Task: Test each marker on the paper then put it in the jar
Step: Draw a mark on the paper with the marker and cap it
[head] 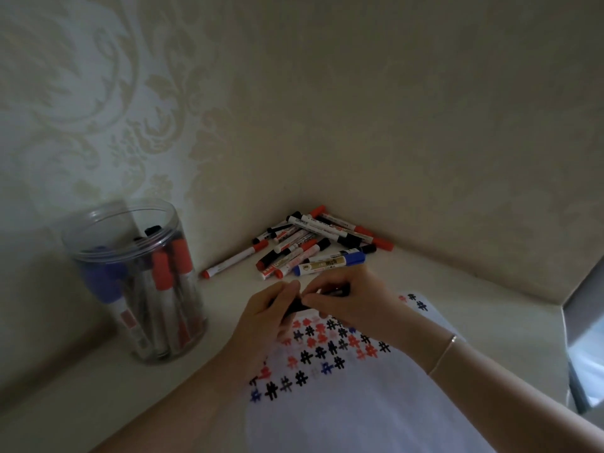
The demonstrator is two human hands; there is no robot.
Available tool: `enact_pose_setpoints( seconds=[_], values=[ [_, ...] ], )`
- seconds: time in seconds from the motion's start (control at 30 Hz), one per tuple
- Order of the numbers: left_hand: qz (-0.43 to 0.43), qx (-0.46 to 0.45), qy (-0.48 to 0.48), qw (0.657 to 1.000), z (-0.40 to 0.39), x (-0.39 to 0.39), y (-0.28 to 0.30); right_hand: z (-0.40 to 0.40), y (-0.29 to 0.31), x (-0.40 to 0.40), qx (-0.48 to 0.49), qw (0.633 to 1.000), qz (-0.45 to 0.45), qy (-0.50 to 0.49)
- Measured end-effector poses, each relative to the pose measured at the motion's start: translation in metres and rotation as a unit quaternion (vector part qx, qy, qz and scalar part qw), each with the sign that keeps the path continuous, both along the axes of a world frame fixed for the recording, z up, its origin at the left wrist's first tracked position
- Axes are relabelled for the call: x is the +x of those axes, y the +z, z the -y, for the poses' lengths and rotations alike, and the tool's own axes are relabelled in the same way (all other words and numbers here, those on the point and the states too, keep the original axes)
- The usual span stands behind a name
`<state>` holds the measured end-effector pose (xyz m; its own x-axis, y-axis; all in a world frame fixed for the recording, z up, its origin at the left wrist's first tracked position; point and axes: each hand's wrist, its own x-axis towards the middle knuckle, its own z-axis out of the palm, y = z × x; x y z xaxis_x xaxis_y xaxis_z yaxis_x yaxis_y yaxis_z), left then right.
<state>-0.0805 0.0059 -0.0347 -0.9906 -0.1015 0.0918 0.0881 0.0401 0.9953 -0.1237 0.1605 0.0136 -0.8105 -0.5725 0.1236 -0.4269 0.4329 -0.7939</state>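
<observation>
- I had both hands over the top edge of the paper point(359, 410), closed on one black marker point(294, 305) held between them, above the rows of hash marks point(322, 351).
- My left hand point(268, 317) gripped the dark end, fingers curled round it; my right hand point(346, 300) pinched the other end, with a sliver of pale barrel showing by the thumb.
- I judged this as the cap step, either pulling it off to test or pressing it back on. I could not tell which, as the fingers hid the joint and the tip.
- If uncapping, the next move called for a steady pull and then a stroke on a bare patch of the paper; if capping, a firm push and a reach left to the jar point(137, 282).
- The clear jar stood well to the left and held many markers upright.
- The pile of untested markers point(313, 246) lay in the corner, just beyond my hands.
- The frame was dim and soft; the barrel labels were unreadable.
</observation>
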Motion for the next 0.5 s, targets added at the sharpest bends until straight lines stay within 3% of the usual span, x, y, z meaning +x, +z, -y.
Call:
enact_pose_setpoints(
  seconds=[0.17,0.33,0.43,0.5],
  values=[
    [0.023,0.023,0.04,0.999,0.003,-0.003,-0.002,0.016,0.0,0.003,0.004,1.0,-0.003,-0.023],
    [0.004,-0.052,0.086,0.995,0.004,-0.007,-0.006,0.017,-0.002,0.016,-0.089,0.986,0.117,-0.074],
    [-0.045,-0.127,0.106,0.985,0.009,-0.003,0.014,0.018,0.006,0.017,-0.187,0.959,0.195,-0.083],
    [-0.097,-0.167,0.114,0.975,0.016,0.003,0.047,0.025,0.02,0.017,-0.277,0.92,0.269,-0.069]
  ],
)
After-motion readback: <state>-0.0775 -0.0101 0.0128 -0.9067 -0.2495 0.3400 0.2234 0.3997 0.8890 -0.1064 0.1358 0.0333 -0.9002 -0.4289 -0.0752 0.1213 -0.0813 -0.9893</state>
